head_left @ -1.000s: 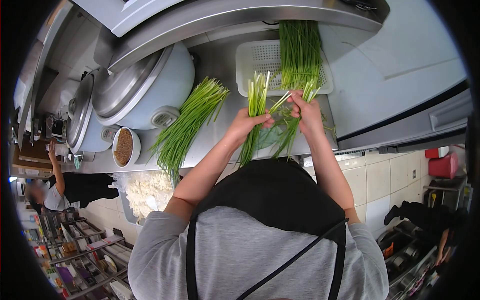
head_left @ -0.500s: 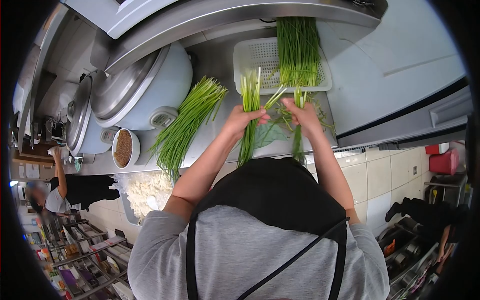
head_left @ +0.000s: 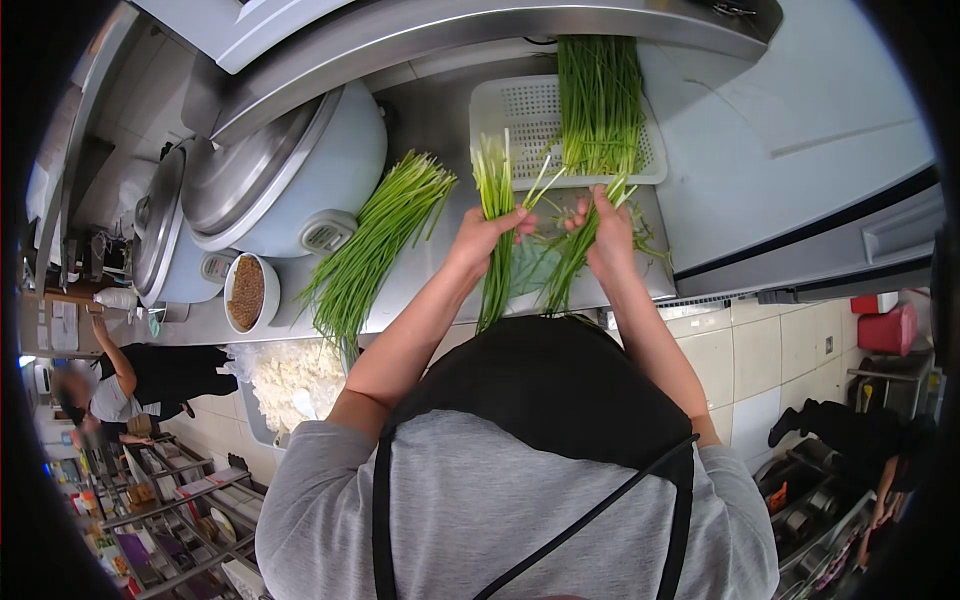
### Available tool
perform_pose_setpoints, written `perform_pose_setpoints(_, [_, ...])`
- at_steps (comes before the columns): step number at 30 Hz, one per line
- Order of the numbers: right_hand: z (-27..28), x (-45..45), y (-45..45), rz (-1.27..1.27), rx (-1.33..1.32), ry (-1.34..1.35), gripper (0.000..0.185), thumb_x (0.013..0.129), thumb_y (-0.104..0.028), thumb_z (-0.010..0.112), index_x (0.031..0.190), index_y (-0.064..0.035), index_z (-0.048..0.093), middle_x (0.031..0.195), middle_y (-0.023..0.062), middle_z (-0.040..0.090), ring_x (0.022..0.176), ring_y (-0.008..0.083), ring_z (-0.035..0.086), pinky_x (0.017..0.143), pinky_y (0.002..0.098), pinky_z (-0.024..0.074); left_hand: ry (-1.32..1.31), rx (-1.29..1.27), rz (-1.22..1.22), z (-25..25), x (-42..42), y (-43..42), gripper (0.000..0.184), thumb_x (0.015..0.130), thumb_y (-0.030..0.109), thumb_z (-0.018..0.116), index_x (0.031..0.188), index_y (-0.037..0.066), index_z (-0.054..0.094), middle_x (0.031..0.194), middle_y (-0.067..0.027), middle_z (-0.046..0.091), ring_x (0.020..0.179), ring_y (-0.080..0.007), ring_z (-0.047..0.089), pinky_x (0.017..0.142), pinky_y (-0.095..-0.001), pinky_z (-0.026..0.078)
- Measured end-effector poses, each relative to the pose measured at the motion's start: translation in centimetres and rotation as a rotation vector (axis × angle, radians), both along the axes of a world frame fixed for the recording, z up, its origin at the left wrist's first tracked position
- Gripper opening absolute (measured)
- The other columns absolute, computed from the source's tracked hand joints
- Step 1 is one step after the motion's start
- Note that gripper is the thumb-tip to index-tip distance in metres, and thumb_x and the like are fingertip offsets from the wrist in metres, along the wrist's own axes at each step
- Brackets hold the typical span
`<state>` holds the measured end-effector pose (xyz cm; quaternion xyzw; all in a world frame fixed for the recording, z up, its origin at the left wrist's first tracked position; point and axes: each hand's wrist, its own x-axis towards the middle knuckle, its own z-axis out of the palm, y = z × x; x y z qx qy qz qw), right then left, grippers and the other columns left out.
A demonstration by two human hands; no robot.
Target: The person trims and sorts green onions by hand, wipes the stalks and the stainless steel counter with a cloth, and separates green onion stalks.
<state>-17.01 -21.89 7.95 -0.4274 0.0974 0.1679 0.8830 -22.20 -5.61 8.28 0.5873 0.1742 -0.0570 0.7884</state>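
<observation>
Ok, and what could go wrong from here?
Some stalks splay out from the bunch in the left hand and might slip free. Loose green scraps lie on the counter near the right hand, so some could get mixed into its stalks. The green pile reaches the counter's front edge, so a nudge might send some off it.

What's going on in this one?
A person at a steel counter is handling long green stalks with both bare hands. The left hand grips one bunch; the right hand holds a smaller bunch beside it. Another pile lies on the counter to the left, and more stalks lie in a white basket beyond the hands.
</observation>
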Motion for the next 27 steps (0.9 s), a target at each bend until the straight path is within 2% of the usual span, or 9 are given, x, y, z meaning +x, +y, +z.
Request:
perform_pose_setpoints(2, [-0.1, -0.4, 0.2, -0.015, 0.029, -0.014, 0.019, 0.084, -0.023, 0.053, 0.088, -0.0052, 0.047, 0.064, -0.001, 0.044, 0.051, 0.0063, 0.038, 0.046, 0.0225, 0.0356, -0.002, -0.006, 0.021, 0.0, 0.1, 0.0, 0.022, 0.078, 0.01, 0.059, 0.092, -0.006, 0.054, 0.083, -0.0138, 0.061, 0.075, -0.0181, 0.059, 0.061, -0.0257, 0.044])
perform_pose_setpoints(4, [0.5, -1.1, 0.7, 0.111, -0.131, -0.102, 0.018, 0.08, -0.021, 0.059, 0.084, -0.0059, 0.05, 0.059, -0.0042, 0.04, 0.046, 0.0046, 0.032, 0.042, 0.0206, 0.03, -0.015, 0.018, 0.027, 0.3, 0.2, -0.4, 0.022, 0.078, 0.011, 0.059, 0.091, -0.006, 0.055, 0.082, -0.013, 0.061, 0.074, -0.0175, 0.059, 0.061, -0.0265, 0.044])
perform_pose_setpoints(8, [0.2, -1.0, 1.5, 0.172, -0.148, -0.111, 0.013, 0.076, -0.016, 0.063, 0.077, -0.0068, 0.054, 0.052, -0.0077, 0.037, 0.042, 0.0029, 0.029, 0.039, 0.0202, 0.023, -0.042, 0.036, -0.029, 0.9, 0.0, -1.2, 0.021, 0.077, 0.012, 0.06, 0.089, -0.005, 0.056, 0.081, -0.0122, 0.061, 0.071, -0.016, 0.058, 0.06, -0.026, 0.044])
perform_pose_setpoints(10, [0.1, -0.6, 1.3, 0.166, -0.178, -0.143, 0.013, 0.077, -0.016, 0.062, 0.079, -0.0053, 0.055, 0.054, -0.0065, 0.041, 0.043, 0.0023, 0.028, 0.039, 0.0193, 0.0228, -0.062, 0.165, 0.002, 0.7, 0.3, -0.8, 0.021, 0.076, 0.013, 0.062, 0.087, -0.005, 0.057, 0.077, -0.0102, 0.06, 0.066, -0.0146, 0.056, 0.058, -0.0253, 0.043])
perform_pose_setpoints(13, [0.5, -0.1, 1.1, 0.223, -0.277, -0.185, 0.012, 0.077, -0.016, 0.061, 0.08, -0.0043, 0.057, 0.058, -0.0046, 0.046, 0.044, 0.0019, 0.029, 0.04, 0.0187, 0.0226, -0.157, 0.13, 0.068, 2.2, 1.2, 0.2, 0.021, 0.075, 0.013, 0.063, 0.086, -0.004, 0.057, 0.073, -0.0081, 0.059, 0.061, -0.0123, 0.052, 0.055, -0.0243, 0.041])
perform_pose_setpoints(18, [0.8, -0.1, 1.9, 0.397, -0.436, -0.29, 0.013, 0.07, -0.017, 0.065, 0.07, -0.006, 0.059, 0.055, -0.0058, 0.045, 0.044, 0.0032, 0.035, 0.039, 0.0201, 0.025, -0.161, 0.212, -0.1, 3.8, 2.6, 0.1, 0.019, 0.07, 0.009, 0.065, 0.083, -0.003, 0.058, 0.069, -0.0064, 0.059, 0.054, -0.0087, 0.049, 0.047, -0.0207, 0.035])
perform_pose_setpoints(19, [0.9, -0.2, 2.0, 0.425, -0.449, -0.3, 0.013, 0.069, -0.018, 0.065, 0.071, -0.0062, 0.06, 0.055, -0.0058, 0.046, 0.044, 0.0031, 0.036, 0.04, 0.0202, 0.0251, -0.161, 0.213, -0.098, 3.8, 2.6, 0.2, 0.019, 0.07, 0.009, 0.065, 0.083, -0.003, 0.058, 0.069, -0.0064, 0.059, 0.054, -0.0087, 0.049, 0.047, -0.0207, 0.035])
perform_pose_setpoints(21, [1.2, -0.3, 2.2, 0.451, -0.462, -0.308, 0.013, 0.069, -0.018, 0.065, 0.071, -0.0063, 0.061, 0.055, -0.0058, 0.047, 0.045, 0.003, 0.036, 0.04, 0.0204, 0.0251, -0.129, 0.232, -0.156, 3.8, 2.7, 0.3, 0.021, 0.068, 0.009, 0.066, 0.085, -0.002, 0.06, 0.076, -0.0062, 0.061, 0.061, -0.0101, 0.055, 0.055, -0.0227, 0.042])
perform_pose_setpoints(27, [1.6, -0.3, 2.0, 0.512, -0.422, -0.294, 0.015, 0.069, -0.02, 0.065, 0.075, -0.0061, 0.061, 0.056, -0.0058, 0.046, 0.046, 0.0034, 0.035, 0.041, 0.0205, 0.0242, -0.119, 0.269, -0.241, 4.7, 2.9, 0.8, 0.019, 0.066, 0.008, 0.066, 0.082, -0.001, 0.061, 0.071, -0.0054, 0.06, 0.06, -0.0095, 0.054, 0.054, -0.0217, 0.041])
